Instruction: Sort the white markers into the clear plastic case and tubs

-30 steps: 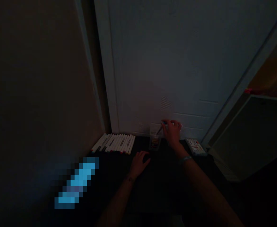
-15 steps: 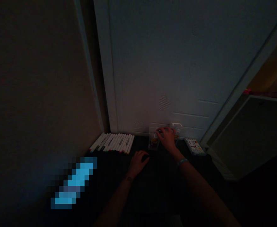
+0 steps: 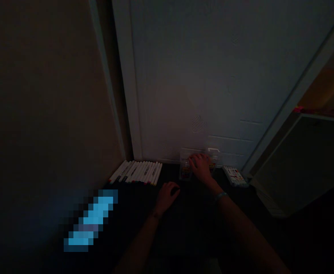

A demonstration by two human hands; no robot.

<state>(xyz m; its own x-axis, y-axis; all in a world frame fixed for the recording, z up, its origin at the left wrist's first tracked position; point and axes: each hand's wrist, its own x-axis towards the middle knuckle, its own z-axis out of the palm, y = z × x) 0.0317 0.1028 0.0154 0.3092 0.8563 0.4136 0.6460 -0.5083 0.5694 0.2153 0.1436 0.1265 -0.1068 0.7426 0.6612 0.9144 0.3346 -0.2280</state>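
The scene is very dark. My right hand (image 3: 201,167) reaches into a clear plastic box (image 3: 185,169) that holds coloured markers, standing on the dark surface against a white door (image 3: 201,76). Its fingers curl down over the box; what they hold, if anything, is hidden. My left hand (image 3: 167,198) rests on the dark surface nearer to me, fingers bent, with nothing visible in it. A row of white markers (image 3: 138,172) lies side by side to the left of the box.
A second, smaller bunch of white markers (image 3: 235,176) lies right of the box. A beige wall (image 3: 41,114) closes the left side. A blurred blue patch (image 3: 91,220) glows at the lower left. A dark panel (image 3: 304,160) stands at the right.
My right hand, which held a marker raised above the box a second ago, has come down into the box. My left hand has stayed where it was.
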